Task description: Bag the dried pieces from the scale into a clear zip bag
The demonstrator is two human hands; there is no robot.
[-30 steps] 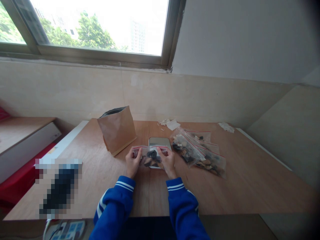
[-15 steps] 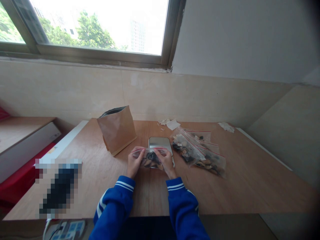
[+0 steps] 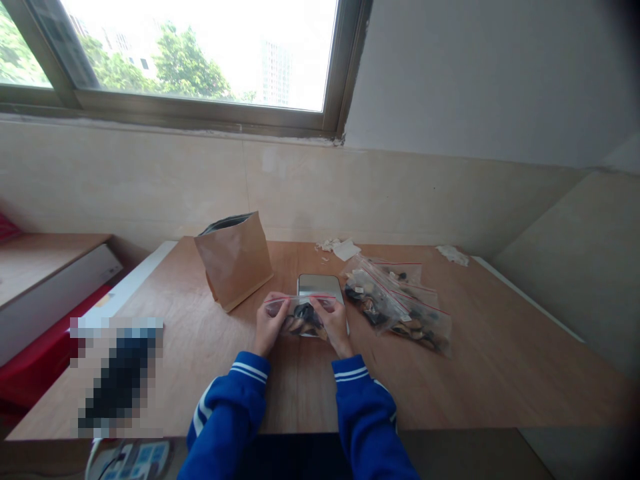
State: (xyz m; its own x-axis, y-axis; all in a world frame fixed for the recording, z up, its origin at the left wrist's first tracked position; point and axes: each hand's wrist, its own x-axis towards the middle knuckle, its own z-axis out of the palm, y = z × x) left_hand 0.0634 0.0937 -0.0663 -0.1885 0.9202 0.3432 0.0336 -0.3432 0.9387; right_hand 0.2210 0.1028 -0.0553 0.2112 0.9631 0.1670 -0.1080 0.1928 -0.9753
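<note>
Hands: two, both bare, both in view. Left hand (image 3: 270,323) closed in a pinch, thumb and fingers on the left part of the red-striped top edge of one clear zip bag (image 3: 304,324). Right hand (image 3: 337,323) closed likewise on the right part of the same edge. Count held: one bag, shared by both hands, low over the middle of the desk (image 3: 500,373). Contents: dark and tan pieces, overlapping; number cannot be counted.

The held bag covers the near part of one flat device (image 3: 320,284) with a pale, reflective top. Contact between bag and device: cannot tell.

Right of device: pile of clear bags (image 3: 377,303), at least three; overlap hides the exact count. Red stripes on top edges, dark and tan pieces inside. Two small white labels (image 3: 359,290) made out on the pile; print too small to read.

Left of device: one brown paper bag (image 3: 235,267), standing, leaning slightly, mouth open, dark inside at the rim. Visible faces plain brown.

Back of desk: white scraps (image 3: 327,245) in a cluster beside one pale sheet (image 3: 347,250); one crumpled white piece (image 3: 453,255) farther right.

Front left: one dark object (image 3: 120,373), pixelated, identity cannot be told. Below it, one white cable (image 3: 93,459).

Sleeves (image 3: 233,407): two, blue, two white stripes at each cuff.
</note>
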